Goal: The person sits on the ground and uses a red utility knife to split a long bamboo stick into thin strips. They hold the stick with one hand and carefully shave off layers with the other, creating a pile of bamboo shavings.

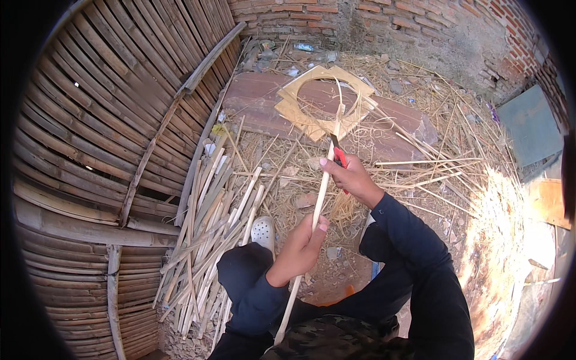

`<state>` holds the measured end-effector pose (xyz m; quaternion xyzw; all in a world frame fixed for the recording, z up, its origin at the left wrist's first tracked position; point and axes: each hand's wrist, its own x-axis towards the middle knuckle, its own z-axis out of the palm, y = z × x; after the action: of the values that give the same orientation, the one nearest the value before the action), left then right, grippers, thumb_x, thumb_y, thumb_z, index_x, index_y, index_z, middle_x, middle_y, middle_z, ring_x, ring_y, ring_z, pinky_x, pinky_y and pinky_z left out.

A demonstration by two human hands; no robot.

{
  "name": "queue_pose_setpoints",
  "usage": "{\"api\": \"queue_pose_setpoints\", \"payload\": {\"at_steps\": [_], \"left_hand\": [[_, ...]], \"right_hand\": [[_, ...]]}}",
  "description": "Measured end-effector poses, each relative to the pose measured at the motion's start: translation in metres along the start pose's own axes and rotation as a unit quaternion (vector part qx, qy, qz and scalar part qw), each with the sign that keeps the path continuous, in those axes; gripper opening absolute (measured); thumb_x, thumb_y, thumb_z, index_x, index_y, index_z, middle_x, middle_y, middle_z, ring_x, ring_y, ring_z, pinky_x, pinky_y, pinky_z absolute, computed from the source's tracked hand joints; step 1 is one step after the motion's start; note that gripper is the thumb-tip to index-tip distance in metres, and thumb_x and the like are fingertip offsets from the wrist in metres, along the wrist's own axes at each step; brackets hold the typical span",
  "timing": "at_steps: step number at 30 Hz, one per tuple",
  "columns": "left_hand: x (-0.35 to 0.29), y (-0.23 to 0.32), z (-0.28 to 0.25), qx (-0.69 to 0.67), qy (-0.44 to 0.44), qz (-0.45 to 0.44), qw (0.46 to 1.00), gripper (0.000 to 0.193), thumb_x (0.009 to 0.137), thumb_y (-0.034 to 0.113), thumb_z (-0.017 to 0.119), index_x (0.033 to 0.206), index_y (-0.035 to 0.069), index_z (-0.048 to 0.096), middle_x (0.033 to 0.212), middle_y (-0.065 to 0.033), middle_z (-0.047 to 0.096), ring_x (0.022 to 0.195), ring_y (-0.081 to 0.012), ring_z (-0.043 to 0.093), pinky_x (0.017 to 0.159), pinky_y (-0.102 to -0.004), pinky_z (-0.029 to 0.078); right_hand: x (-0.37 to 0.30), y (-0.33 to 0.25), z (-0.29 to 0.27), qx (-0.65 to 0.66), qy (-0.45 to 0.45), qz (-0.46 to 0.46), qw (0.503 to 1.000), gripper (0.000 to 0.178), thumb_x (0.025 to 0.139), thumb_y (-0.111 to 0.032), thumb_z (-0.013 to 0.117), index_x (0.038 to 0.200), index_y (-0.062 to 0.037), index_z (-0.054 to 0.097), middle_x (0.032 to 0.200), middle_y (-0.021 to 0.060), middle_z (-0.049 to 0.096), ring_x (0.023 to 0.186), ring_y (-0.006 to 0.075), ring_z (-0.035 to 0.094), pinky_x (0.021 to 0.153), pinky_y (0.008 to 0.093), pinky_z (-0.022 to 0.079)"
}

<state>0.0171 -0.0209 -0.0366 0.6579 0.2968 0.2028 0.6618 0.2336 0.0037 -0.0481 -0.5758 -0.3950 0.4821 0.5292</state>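
Observation:
My left hand (pixel 302 250) is closed around a long pale bamboo strip (pixel 319 201), which slants from my lap up and away from me. Farther up the strip, my right hand (pixel 355 178) grips a red-handled knife (pixel 340 158), its thumb lying along the strip. The knife's dark blade rests against the strip near its far end. At that end a thin curled shaving (pixel 339 90) rises. Beyond it lies a stack of tan boards with a large round hole (pixel 288 112); whether the strip touches the boards I cannot tell.
A heap of split bamboo sticks (pixel 207 240) lies to my left, by a slatted bamboo wall (pixel 108 114). Under the boards is a reddish-brown slab (pixel 252 99). Shavings and loose sticks (pixel 432 162) litter the ground. A brick wall (pixel 420 30) stands at the back.

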Motion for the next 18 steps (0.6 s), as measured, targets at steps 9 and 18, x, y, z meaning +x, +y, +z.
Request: {"api": "queue_pose_setpoints", "payload": {"at_steps": [9, 18], "left_hand": [[0.007, 0.013, -0.002, -0.163, -0.012, -0.068, 0.984, 0.039, 0.100, 0.015, 0.045, 0.138, 0.003, 0.045, 0.066, 0.0046, 0.044, 0.058, -0.0026, 0.041, 0.055, -0.0188, 0.035], [0.008, 0.003, -0.017, 0.081, 0.139, 0.075, 0.984, 0.039, 0.097, 0.012, 0.050, 0.133, -0.002, 0.049, 0.060, -0.0076, 0.049, 0.051, -0.0102, 0.048, 0.049, -0.0288, 0.040]], "right_hand": [[0.023, -0.009, -0.019, 0.202, 0.028, 0.019, 0.979, 0.032, 0.094, -0.035, 0.061, 0.083, -0.0055, 0.054, 0.051, -0.0088, 0.037, 0.039, 0.0037, 0.032, 0.038, 0.0218, 0.027], [-0.027, -0.017, 0.008, -0.539, -0.041, -0.197, 0.818, 0.058, 0.082, -0.062, 0.056, 0.068, -0.0060, 0.061, 0.056, 0.0157, 0.057, 0.052, 0.0357, 0.057, 0.048, 0.0443, 0.042]]}}
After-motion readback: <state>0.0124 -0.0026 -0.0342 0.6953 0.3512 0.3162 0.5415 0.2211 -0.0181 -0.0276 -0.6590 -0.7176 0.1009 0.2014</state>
